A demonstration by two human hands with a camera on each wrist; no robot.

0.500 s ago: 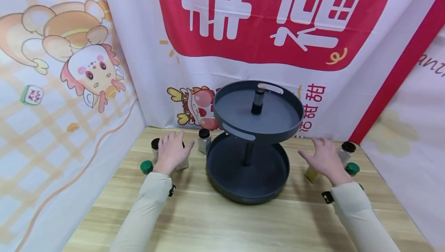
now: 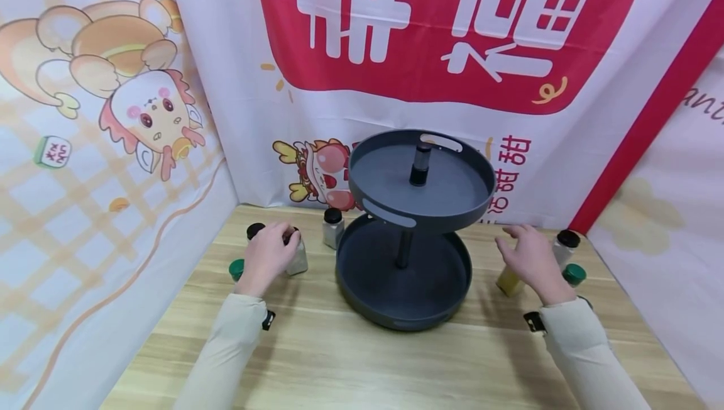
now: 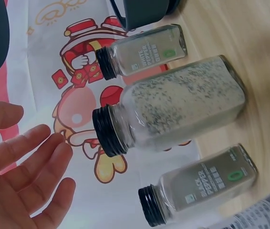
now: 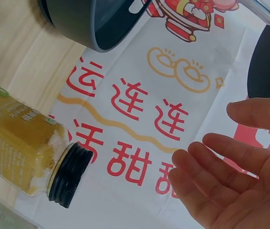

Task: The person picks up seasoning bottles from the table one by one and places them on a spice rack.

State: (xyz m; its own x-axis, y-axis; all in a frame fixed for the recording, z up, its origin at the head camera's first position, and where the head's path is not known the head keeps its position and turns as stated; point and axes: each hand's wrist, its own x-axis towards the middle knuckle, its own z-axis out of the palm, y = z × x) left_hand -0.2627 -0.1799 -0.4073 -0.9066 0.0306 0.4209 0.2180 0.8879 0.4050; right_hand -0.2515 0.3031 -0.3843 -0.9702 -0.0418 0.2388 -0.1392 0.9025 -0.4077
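On the left, my left hand point(image 2: 267, 258) hovers over a spice jar point(image 2: 297, 260) with a black lid. The left wrist view shows a gap between the bent, empty fingers point(image 3: 44, 167) and that jar of pale, dark-flecked seasoning point(image 3: 187, 100). My right hand point(image 2: 530, 263) hangs above a yellow turmeric jar point(image 2: 509, 282). Its loosely bent fingers stay clear of the black lid point(image 4: 70, 174) in the right wrist view. Between the hands stands a dark grey two-tier round tray; its upper tray point(image 2: 390, 171) sits on a post over the lower tray point(image 2: 367, 284).
A black-lidded jar point(image 2: 333, 229) stands left of the tray, and another black lid point(image 2: 256, 230) and a green lid point(image 2: 236, 268) lie beyond the left hand. Right of the right hand are jars with a black lid point(image 2: 568, 239) and a green lid point(image 2: 574, 273). Printed cloth point(image 2: 226, 83) walls the table.
My left hand has drawn slightly toward the left and lower, its fingers bending down over the jar. The right hand's fingers have bent a little; the tray stays put.
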